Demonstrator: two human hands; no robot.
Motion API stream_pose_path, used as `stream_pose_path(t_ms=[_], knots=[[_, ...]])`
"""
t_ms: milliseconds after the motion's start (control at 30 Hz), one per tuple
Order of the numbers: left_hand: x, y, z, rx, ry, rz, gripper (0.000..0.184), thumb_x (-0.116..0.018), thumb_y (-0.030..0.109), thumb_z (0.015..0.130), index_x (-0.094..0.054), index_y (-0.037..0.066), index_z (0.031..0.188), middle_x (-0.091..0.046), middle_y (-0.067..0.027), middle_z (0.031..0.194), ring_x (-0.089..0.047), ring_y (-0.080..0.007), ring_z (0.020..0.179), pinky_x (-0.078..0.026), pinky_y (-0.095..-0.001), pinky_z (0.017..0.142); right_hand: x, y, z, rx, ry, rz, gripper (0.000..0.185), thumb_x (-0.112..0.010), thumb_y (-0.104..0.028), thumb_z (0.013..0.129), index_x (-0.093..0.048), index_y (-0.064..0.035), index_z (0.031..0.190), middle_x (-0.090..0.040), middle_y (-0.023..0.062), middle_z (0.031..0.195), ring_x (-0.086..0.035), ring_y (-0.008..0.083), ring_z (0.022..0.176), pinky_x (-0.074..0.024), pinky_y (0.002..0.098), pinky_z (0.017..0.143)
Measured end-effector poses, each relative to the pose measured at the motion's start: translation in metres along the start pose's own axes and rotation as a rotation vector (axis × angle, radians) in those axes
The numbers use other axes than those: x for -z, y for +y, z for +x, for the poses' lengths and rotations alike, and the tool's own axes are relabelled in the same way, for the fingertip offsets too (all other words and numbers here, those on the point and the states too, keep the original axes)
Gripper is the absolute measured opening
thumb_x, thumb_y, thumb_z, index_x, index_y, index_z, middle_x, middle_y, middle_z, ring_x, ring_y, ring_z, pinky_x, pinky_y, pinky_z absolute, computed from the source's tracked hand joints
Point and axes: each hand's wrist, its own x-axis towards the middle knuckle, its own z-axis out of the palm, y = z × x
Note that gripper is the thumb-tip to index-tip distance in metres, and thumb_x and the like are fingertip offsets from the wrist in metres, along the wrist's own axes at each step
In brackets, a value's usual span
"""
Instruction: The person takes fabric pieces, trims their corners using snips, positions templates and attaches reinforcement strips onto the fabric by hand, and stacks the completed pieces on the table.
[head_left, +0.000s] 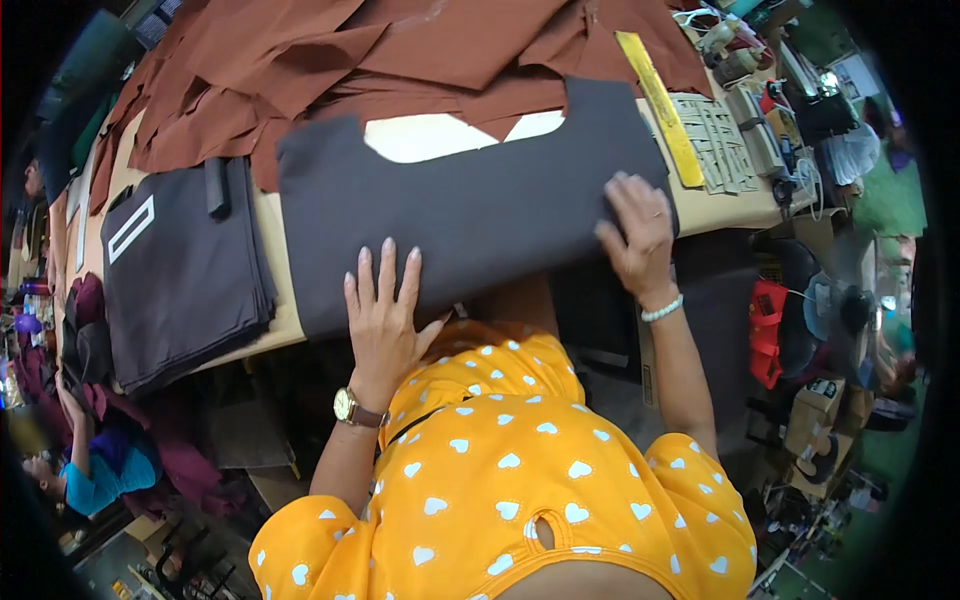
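Note:
A dark grey fabric piece [450, 215] with a curved cut-out at its far edge lies flat over the near edge of the table. My left hand [385, 310], with a watch at its wrist, rests on the fabric's near edge, fingers spread. Toward the fabric's right end lies my right hand [638, 235], a beaded bracelet at its wrist, its fingers stretched out on the cloth. Neither hand holds anything. To the left is a stack of dark fabric pieces [185, 290] with a white rectangular frame [132, 228] and a small dark block [217, 187] on top.
Brown fabric [430, 50] is heaped across the far side of the table [735, 212]. A yellow ruler [660, 110] lies beside slatted tan pieces [712, 145] at the right. Another person [100, 470] is at the lower left. A red item [767, 333] hangs at the right.

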Motion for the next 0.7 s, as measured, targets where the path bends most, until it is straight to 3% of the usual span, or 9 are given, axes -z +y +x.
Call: stream_pose_path(t_ms=[33, 67, 133, 233, 333, 567, 633, 700], knots=[[0.0, 0.001, 0.0, 0.001, -0.002, 0.003, 0.082, -0.073, 0.039, 0.067, -0.039, 0.011, 0.135, -0.033, -0.0181, 0.141, -0.029, -0.041, 0.129, -0.026, -0.0547, 0.102, -0.004, 0.017, 0.011, -0.057, 0.14, -0.058, 0.039, -0.056, -0.032, 0.085, -0.057, -0.0017, 0.11, -0.055, 0.0177, 0.116, -0.05, 0.0347, 0.109, -0.0356, 0.0447, 0.095], [0.0, 0.001, 0.0, 0.003, -0.005, 0.009, 0.082, -0.073, 0.039, 0.067, -0.038, 0.01, 0.135, -0.033, -0.0182, 0.141, -0.029, -0.0409, 0.129, -0.026, -0.0549, 0.102, -0.002, 0.032, 0.024, -0.206, 0.145, -0.083, 0.033, -0.055, -0.02, 0.087, -0.056, 0.0025, 0.111, -0.056, 0.0197, 0.113, -0.051, 0.0356, 0.107, -0.0378, 0.0415, 0.092], [0.002, 0.001, 0.001, 0.002, -0.015, 0.014, 0.082, -0.073, 0.039, 0.067, -0.038, 0.01, 0.135, -0.033, -0.0186, 0.141, -0.029, -0.0408, 0.129, -0.025, -0.0556, 0.101, -0.011, 0.077, 0.04, -0.348, 0.191, -0.276, 0.033, -0.048, -0.025, 0.091, -0.059, 0.0018, 0.106, -0.054, 0.0207, 0.114, -0.05, 0.0356, 0.106, -0.0384, 0.0426, 0.09], [0.002, 0.0, 0.001, -0.003, -0.02, -0.006, 0.083, -0.074, 0.037, 0.066, -0.038, 0.01, 0.135, -0.032, -0.0192, 0.141, -0.029, -0.0412, 0.129, -0.025, -0.0563, 0.101, -0.031, 0.127, 0.064, -0.478, 0.134, -0.323, 0.039, -0.048, -0.034, 0.089, -0.06, -0.0001, 0.105, -0.053, 0.0186, 0.114, -0.047, 0.0346, 0.109, -0.036, 0.0487, 0.089], [0.003, 0.0, 0.001, 0.002, -0.031, -0.015, 0.083, -0.074, 0.036, 0.065, -0.038, 0.01, 0.135, -0.032, -0.0197, 0.141, -0.029, -0.041, 0.129, -0.024, -0.057, 0.101, -0.044, 0.142, 0.091, -0.605, -0.054, -0.365, 0.044, -0.049, -0.04, 0.086, -0.062, -0.0014, 0.103, -0.052, 0.0172, 0.117, -0.045, 0.0348, 0.113, -0.0332, 0.0516, 0.092], [0.001, -0.001, 0.001, 0.016, -0.03, -0.026, 0.08, -0.073, 0.036, 0.066, -0.04, 0.01, 0.134, -0.032, -0.0194, 0.141, -0.028, -0.0406, 0.13, -0.024, -0.0567, 0.101, -0.049, 0.152, 0.116, -0.728, -0.028, -0.273, 0.039, -0.066, -0.035, 0.075, -0.064, -0.0052, 0.1, -0.051, 0.016, 0.12, -0.044, 0.0334, 0.115, -0.0328, 0.0509, 0.095], [0.002, -0.001, 0.001, 0.02, -0.031, -0.028, 0.08, -0.073, 0.037, 0.065, -0.04, 0.011, 0.134, -0.032, -0.0191, 0.141, -0.028, -0.0404, 0.13, -0.023, -0.0562, 0.102, -0.039, 0.148, 0.125, -0.755, -0.068, -0.267, 0.037, -0.071, -0.032, 0.071, -0.065, -0.0057, 0.096, -0.061, 0.0159, 0.103, -0.056, 0.0322, 0.101, -0.043, 0.0434, 0.086], [0.002, -0.002, 0.001, 0.02, -0.034, -0.03, 0.08, -0.073, 0.037, 0.065, -0.04, 0.011, 0.134, -0.033, -0.019, 0.141, -0.028, -0.0403, 0.13, -0.023, -0.0559, 0.102, -0.037, 0.15, 0.127, -0.752, -0.047, -0.219, 0.039, -0.072, -0.03, 0.07, -0.064, -0.0056, 0.099, -0.064, 0.0161, 0.096, -0.06, 0.032, 0.094, -0.045, 0.0435, 0.082]])
